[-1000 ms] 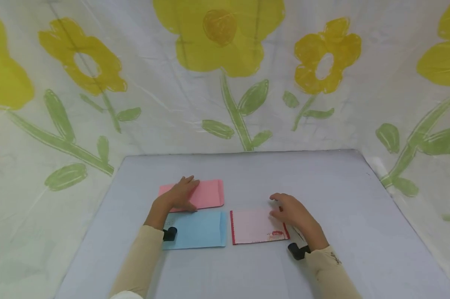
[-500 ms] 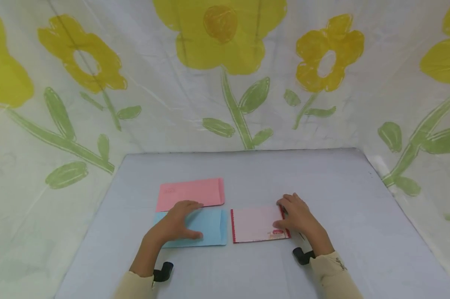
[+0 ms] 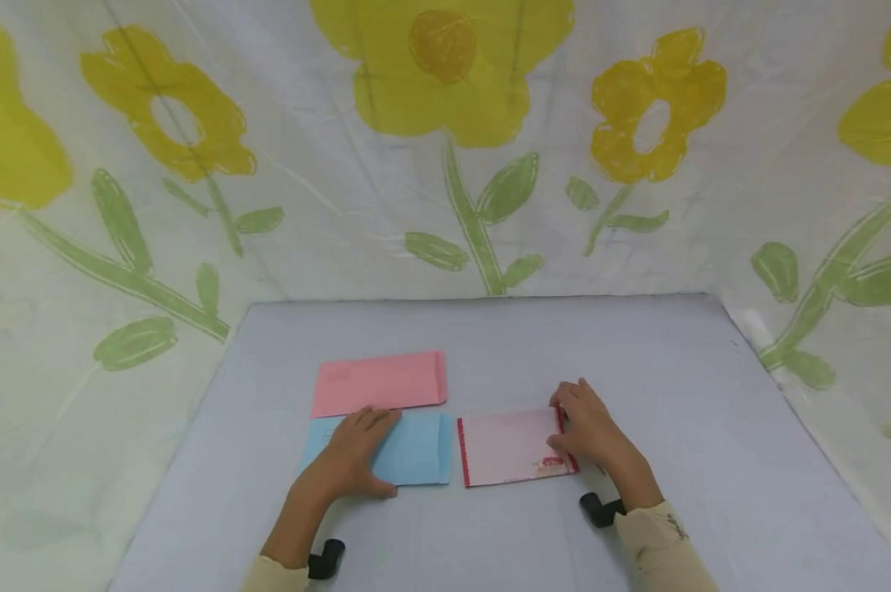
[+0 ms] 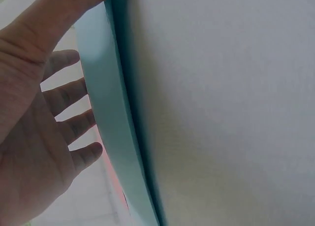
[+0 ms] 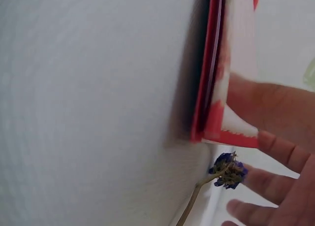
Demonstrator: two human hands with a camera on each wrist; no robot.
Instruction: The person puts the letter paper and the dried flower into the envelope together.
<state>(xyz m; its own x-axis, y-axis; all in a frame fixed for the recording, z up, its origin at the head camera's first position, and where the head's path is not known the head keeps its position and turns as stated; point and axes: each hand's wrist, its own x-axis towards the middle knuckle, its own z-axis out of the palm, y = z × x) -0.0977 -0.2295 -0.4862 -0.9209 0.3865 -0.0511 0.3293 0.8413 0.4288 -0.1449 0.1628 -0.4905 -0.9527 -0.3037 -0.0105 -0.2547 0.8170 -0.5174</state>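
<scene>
My left hand (image 3: 353, 452) spans the blue envelope (image 3: 416, 452), thumb at its near edge and fingers towards the far edge. In the left wrist view, the fingers (image 4: 74, 95) reach straight and spread to the blue edge. My right hand (image 3: 589, 427) is at the right end of a pale pink, red-edged envelope (image 3: 508, 444). Its thumb lies over the top, and the index finger is near a red corner in the right wrist view. A dried purple flower (image 5: 229, 172) on a brown stem lies by the right fingers, mostly hidden by the hand from above.
A pink envelope (image 3: 379, 385) lies just behind the blue one, close against it. All lie flat on a pale tabletop (image 3: 445, 543). A curtain (image 3: 327, 205) with painted yellow flowers hangs behind and along the sides.
My left hand has come back from the pink envelope to the blue one, its thumb now at the near edge. My right hand has shifted slightly right; the red-edged envelope has turned a little.
</scene>
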